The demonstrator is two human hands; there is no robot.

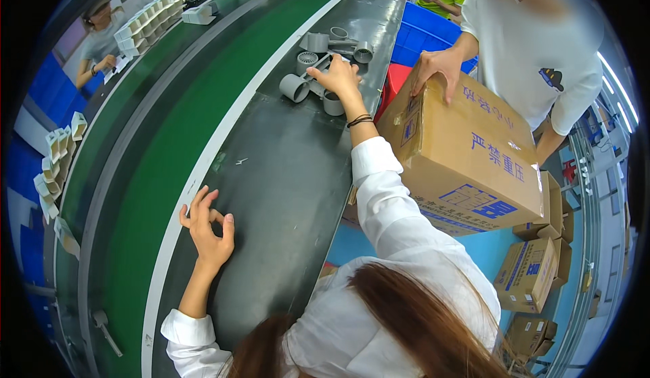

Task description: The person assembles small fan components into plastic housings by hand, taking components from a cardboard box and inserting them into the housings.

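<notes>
On the dark work surface [271,175], a cluster of grey plastic cup-shaped parts with handles lies toward the far end. My right hand [336,77] reaches into this cluster, its thumb and fingers curled around the handle of one grey cup-shaped part [294,87]. Another round grey cup [333,104] stands just below that hand, and a grey part with a ribbed round face [307,60] lies beside it. My left hand [208,229] hovers over the left edge of the surface, fingers apart and bent, with nothing in it.
A green conveyor belt [162,141] runs along the left, with a grey handled part [105,330] on it. At the right a person in white holds a large cardboard box [460,154]. Blue bins [426,36] stand behind; white folded cartons [149,23] line the far side.
</notes>
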